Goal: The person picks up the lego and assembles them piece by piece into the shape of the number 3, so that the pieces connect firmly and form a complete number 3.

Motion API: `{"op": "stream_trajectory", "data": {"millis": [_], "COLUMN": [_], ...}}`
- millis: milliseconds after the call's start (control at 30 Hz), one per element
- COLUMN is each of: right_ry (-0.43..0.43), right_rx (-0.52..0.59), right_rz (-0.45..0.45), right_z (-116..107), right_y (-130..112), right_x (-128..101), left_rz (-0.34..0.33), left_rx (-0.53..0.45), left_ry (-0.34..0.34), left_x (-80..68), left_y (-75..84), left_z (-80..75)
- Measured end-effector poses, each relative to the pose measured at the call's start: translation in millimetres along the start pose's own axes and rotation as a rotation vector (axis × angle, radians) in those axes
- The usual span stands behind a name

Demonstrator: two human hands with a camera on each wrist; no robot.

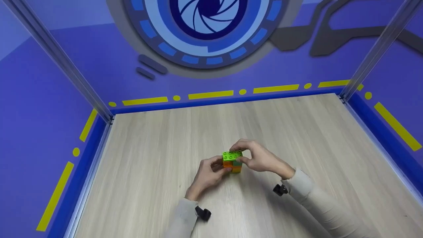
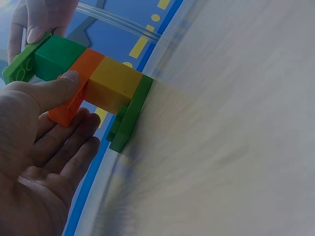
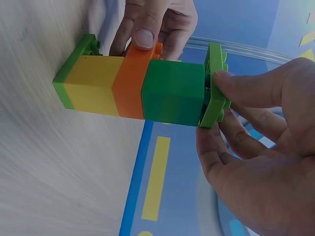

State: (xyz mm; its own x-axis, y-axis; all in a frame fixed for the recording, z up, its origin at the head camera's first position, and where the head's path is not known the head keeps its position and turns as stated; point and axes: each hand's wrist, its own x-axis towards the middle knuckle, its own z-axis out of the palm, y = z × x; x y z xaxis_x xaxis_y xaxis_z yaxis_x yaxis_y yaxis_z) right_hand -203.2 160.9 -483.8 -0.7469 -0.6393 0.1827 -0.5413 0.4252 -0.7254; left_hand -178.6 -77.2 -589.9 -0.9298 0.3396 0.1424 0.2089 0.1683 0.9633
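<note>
A small block tower [image 1: 232, 162] stood on the table [image 1: 158, 158], near the middle, btwn both hands. From the bottom up: green plate [image 3: 74, 63], yellow block [image 3: 93, 83], orange block [image 3: 132, 83], green block [image 3: 172, 92], w/ a light green plate [image 3: 215, 83] on top. The left hand [image 1: 208, 173] pinched the orange block, thumb [image 2: 59, 88] on one side & fingers on the other. The right hand [image 1: 259, 157] pinched the top plate, thumb [image 3: 246, 86] pressed on its edge.

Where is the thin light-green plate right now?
In the head view the light-green plate tops the block stack mid-table, pinched by the right hand.
</note>
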Motion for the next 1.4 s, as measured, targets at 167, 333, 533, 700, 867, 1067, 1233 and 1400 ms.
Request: {"op": "stream_trajectory", "data": {"millis": [167, 333, 533, 700, 867, 1067, 1233, 1400], "right_ry": [0.006, 0.006, 0.012, 0.01, 0.019, 0.029, 0.037, 0.05], "right_rx": [0.011, 0.01, 0.011, 0.019, 0.02, 0.048, 0.081, 0.092], "right_rz": [0.006, 0.006, -0.001, 0.003, -0.008, -0.015, 0.007, 0.006], "right_z": [1.0, 1.1, 1.7, 2.3, 2.8, 3.4, 5.4, 7.1], "right_y": [1.5, 1.7, 2.4, 4.5, 6.4, 8.9, 11.5, 14.2], "right_x": [-0.3, -0.9, -1.8, -1.9, -1.9, -3.4, -6.2, -6.2], "left_rz": [-0.001, -0.006, 0.003, 0.026, 0.02, 0.016, 0.022, 0.019], "left_rx": [-0.003, -0.002, 0.014, 0.02, 0.013, 0.004, 0.017, 0.022], "left_ry": [0.0, 0.0, -0.003, -0.007, -0.004, -0.012, -0.008, -0.014], "left_x": [0.3, 0.4, 0.1, 0.3, -0.3, -0.8, -0.1, 0.5], "left_y": [0.4, -0.4, -1.2, -1.9, -1.7, -0.1, 0.0, -0.6], "left_z": [-0.1, 0.0, -0.2, -0.4, -0.2, -0.3, -0.8, -1.7]}}
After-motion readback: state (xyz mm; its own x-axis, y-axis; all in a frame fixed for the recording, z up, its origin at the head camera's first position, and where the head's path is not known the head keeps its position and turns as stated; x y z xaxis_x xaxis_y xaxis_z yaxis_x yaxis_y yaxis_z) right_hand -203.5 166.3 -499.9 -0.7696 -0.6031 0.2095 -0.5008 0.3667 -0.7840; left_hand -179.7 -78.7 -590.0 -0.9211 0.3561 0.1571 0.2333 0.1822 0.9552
